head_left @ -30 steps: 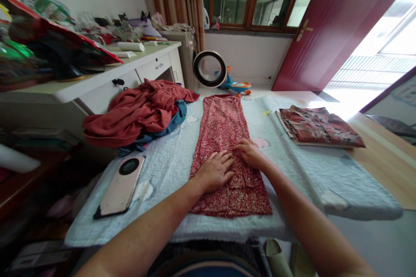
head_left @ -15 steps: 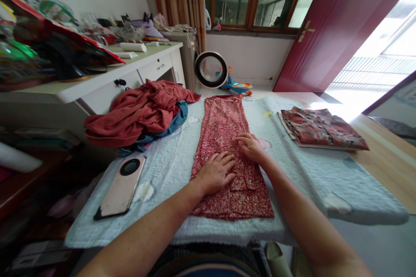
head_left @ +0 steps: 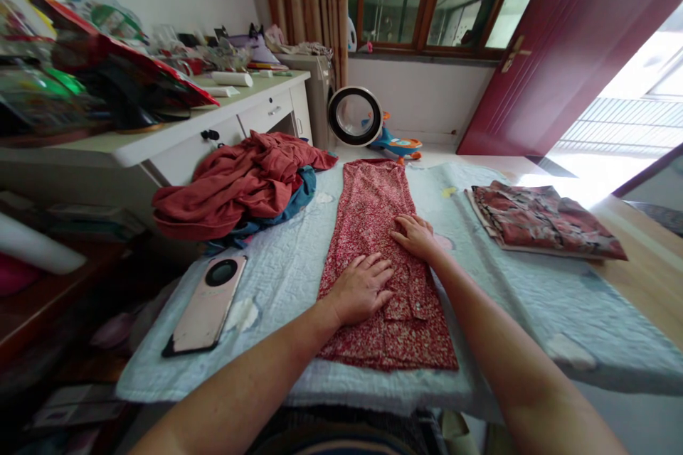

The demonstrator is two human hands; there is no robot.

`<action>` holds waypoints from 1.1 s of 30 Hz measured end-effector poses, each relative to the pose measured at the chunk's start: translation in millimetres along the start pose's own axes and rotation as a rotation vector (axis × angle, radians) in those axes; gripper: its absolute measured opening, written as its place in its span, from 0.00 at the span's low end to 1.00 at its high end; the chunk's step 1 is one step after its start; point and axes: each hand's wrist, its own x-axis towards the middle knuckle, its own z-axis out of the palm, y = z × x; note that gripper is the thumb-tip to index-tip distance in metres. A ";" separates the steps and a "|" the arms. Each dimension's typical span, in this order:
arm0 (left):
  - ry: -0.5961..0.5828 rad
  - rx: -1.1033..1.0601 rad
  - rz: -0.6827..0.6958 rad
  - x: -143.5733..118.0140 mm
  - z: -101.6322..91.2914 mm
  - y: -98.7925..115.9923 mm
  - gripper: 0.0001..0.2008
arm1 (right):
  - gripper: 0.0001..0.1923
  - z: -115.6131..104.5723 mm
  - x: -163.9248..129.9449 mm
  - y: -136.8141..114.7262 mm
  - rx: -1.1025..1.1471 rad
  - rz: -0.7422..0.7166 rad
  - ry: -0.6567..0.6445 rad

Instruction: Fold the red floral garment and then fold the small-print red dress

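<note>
A red garment with a fine pale speckled print (head_left: 373,206) lies folded into a long strip on the light blue quilted cloth (head_left: 277,291). My left hand (head_left: 363,288) rests flat on its middle, fingers stretched out. A little farther up and to the right, my right hand (head_left: 415,236) lies on the garment near its right edge, fingers spread and slightly bent. Neither hand grips the fabric. Below the right hand a small folded flap with a button-like spot shows on the garment. Exactly which garment it is, I cannot tell.
Left of the garment are a heap of rust-red and blue clothes (head_left: 240,188) and a pink phone (head_left: 208,306). A folded patterned garment (head_left: 544,217) lies at the right. Behind stand a cluttered white desk (head_left: 181,149) and a washing machine with its round door (head_left: 355,116) open.
The view has shifted slightly, so everything sits a bit farther right. Both hands stay on the garment; the right hand's fingers have moved only slightly.
</note>
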 end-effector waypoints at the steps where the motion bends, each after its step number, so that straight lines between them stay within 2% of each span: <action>1: -0.003 0.001 0.000 -0.1 -0.1 0.1 0.24 | 0.25 0.1 1.7 0.5 -0.004 0.026 0.002; 4: 0.001 0.008 -0.008 -0.5 -0.3 0.5 0.24 | 0.26 0.1 2.2 2.5 0.004 0.089 0.020; 7: 0.014 0.013 -0.011 -1.0 0.5 0.6 0.25 | 0.24 -2.0 -4.1 4.6 0.043 0.073 0.055; 12: 0.014 0.002 -0.003 -0.7 1.6 0.1 0.25 | 0.17 -7.9 -21.6 -0.8 0.145 -0.174 0.064; 14: 0.012 0.001 0.000 -0.4 1.0 0.1 0.24 | 0.17 -8.0 -25.9 -5.1 0.146 -0.210 0.052; 18: 0.008 0.011 0.017 -0.3 -1.3 0.6 0.22 | 0.23 -4.8 -21.3 -7.6 0.071 -0.135 0.034; 26: 0.007 0.037 0.029 -2.1 -3.8 1.7 0.20 | 0.23 -5.6 2.5 7.1 0.020 0.051 0.043; 29: 0.032 0.059 0.063 -3.5 -5.7 2.9 0.18 | 0.24 -10.0 -7.2 11.9 0.057 0.060 0.053; 33: 0.046 0.068 0.192 -5.7 -8.3 7.4 0.18 | 0.27 -21.3 -34.7 15.2 0.090 -0.008 0.037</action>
